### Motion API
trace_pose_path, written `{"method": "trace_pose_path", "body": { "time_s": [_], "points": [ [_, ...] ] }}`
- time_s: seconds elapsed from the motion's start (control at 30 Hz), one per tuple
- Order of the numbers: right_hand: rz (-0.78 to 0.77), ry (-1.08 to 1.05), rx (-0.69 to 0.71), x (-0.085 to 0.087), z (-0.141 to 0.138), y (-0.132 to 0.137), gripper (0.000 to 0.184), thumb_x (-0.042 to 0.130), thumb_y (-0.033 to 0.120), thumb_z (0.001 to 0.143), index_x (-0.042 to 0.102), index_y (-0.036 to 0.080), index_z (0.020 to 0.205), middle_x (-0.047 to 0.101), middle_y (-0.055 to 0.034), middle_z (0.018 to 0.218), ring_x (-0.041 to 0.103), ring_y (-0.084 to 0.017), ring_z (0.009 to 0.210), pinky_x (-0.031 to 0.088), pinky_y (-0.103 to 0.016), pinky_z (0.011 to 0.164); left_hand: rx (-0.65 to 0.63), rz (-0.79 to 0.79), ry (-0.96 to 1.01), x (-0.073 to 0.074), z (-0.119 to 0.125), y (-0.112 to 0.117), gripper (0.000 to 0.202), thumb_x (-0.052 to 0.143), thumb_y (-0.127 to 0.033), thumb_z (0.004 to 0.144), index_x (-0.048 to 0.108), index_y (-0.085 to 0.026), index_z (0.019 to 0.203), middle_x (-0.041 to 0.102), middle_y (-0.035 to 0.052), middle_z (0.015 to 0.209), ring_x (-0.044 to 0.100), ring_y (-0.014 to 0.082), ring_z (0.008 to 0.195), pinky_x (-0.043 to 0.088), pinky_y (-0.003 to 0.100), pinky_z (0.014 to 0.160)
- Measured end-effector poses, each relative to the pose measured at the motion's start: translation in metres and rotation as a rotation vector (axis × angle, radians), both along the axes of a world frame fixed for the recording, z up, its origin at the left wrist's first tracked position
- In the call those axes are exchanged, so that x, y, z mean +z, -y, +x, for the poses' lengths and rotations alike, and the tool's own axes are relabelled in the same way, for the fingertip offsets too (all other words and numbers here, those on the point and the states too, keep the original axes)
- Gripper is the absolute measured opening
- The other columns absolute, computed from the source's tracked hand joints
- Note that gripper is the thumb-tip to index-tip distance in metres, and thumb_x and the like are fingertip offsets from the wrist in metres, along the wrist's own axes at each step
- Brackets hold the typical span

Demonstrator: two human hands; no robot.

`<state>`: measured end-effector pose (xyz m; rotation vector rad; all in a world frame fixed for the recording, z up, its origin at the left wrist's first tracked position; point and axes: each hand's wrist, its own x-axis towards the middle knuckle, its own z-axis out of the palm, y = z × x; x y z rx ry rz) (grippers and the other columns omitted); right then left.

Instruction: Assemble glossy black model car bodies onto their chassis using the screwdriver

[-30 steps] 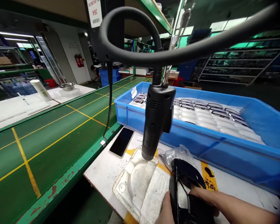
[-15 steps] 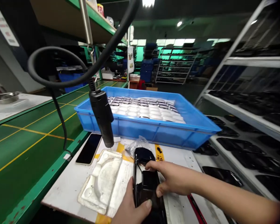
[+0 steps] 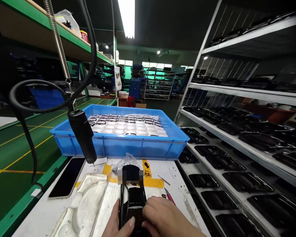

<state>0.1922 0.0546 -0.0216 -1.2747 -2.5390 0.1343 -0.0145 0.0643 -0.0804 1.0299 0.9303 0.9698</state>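
At lower centre, the left hand (image 3: 118, 228) gripped a glossy black plastic housing (image 3: 136, 197); the right hand (image 3: 162, 214) curled against its right edge, its hold unclear. A black electric screwdriver (image 3: 82, 136) hung left of centre.

The blue bin (image 3: 118, 148) blocks ahead, hanging screwdriver (image 3: 82, 135) ahead-left, with room above the bin.
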Motion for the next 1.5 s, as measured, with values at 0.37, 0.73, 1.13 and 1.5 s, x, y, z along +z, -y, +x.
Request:
{"method": "trace_pose_path", "body": {
  "time_s": [0.37, 0.73, 1.13, 1.5],
  "points": [
    [0.051, 0.086, 0.09, 0.012, -0.006, 0.006, 0.017, 0.05, 0.018, 0.099, 0.055, 0.018, 0.082, 0.058, -0.0009, 0.077, 0.049, -0.014, 0.068, 0.026, -0.029, 0.061, -0.028, -0.209, 0.305, 0.023, 0.001, 0.014, 0.055, 0.068, -0.046, 0.093, 0.053, -0.021, 0.14, 0.064, 0.0104, 0.139, 0.054, 0.0313, 0.134, 0.043, 0.043, 0.112],
    [0.267, 0.144, 0.278, 0.019, -0.012, 0.012, 0.025, 0.046, 0.009, 0.098, 0.06, 0.017, 0.078, 0.05, -0.0021, 0.069, 0.036, -0.017, 0.066, 0.023, -0.033, 0.06, 0.047, -0.234, 0.52, 0.027, 0.008, 0.009, 0.046, 0.053, -0.051, 0.101, 0.063, -0.02, 0.134, 0.07, 0.0073, 0.128, 0.058, 0.0277, 0.129, 0.039, 0.039, 0.115],
    [0.289, 0.1, 0.198, 0.04, 0.001, 0.008, 0.02, 0.057, 0.008, 0.094, 0.056, 0.017, 0.076, 0.05, -0.0012, 0.07, 0.034, -0.015, 0.065, 0.025, -0.032, 0.06, 0.028, -0.257, 0.518, 0.022, 0.006, 0.01, 0.036, 0.049, -0.044, 0.105, 0.066, -0.02, 0.123, 0.071, 0.0055, 0.124, 0.06, 0.0247, 0.126, 0.042, 0.038, 0.113],
    [0.191, 0.022, 0.135, 0.038, 0.002, 0.0, 0.02, 0.058, 0.016, 0.097, 0.057, 0.016, 0.077, 0.056, -0.0003, 0.071, 0.047, -0.011, 0.064, 0.032, -0.028, 0.059, 0.014, -0.253, 0.5, 0.024, 0.005, 0.01, 0.038, 0.049, -0.047, 0.104, 0.064, -0.019, 0.125, 0.071, 0.0071, 0.124, 0.06, 0.0268, 0.126, 0.043, 0.04, 0.111]
  ]
}}
